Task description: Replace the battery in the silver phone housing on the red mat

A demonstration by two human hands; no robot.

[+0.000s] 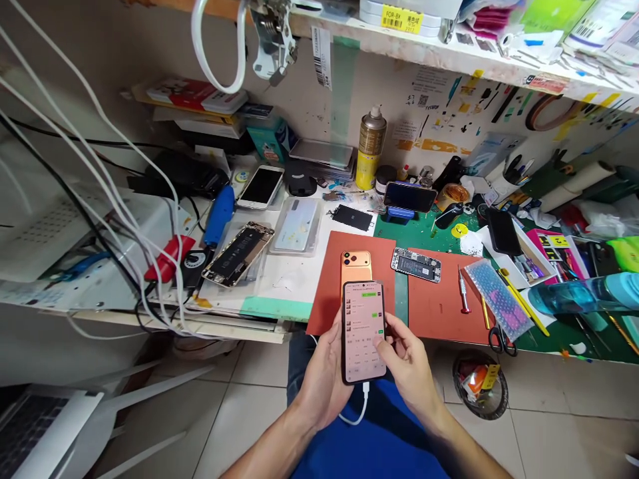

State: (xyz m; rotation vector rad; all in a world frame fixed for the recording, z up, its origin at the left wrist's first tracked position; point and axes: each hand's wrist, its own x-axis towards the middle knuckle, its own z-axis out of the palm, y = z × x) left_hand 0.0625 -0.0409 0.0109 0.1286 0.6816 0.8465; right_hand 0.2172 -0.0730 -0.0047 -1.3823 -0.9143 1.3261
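Observation:
My left hand [324,376] cradles a lit smartphone [363,330] from the left, fingers wrapped behind it. The screen shows a chat page, and a white cable [358,410] hangs from the phone's bottom end. My right hand [407,362] grips the phone's right edge, with the thumb resting on the screen. Just beyond the phone, a gold phone [356,266] lies back-up on a red-brown mat [329,286]. An opened phone with bare circuitry [416,264] lies on a second red mat [442,303] to the right.
Another opened phone [238,253] and a white phone [260,186] lie at the left of the bench. A red screwdriver [464,293], bubble wrap [499,299], scissors [502,339] and a spray can [371,148] stand around. White cables [124,199] hang at left. A small bin [480,384] sits on the floor.

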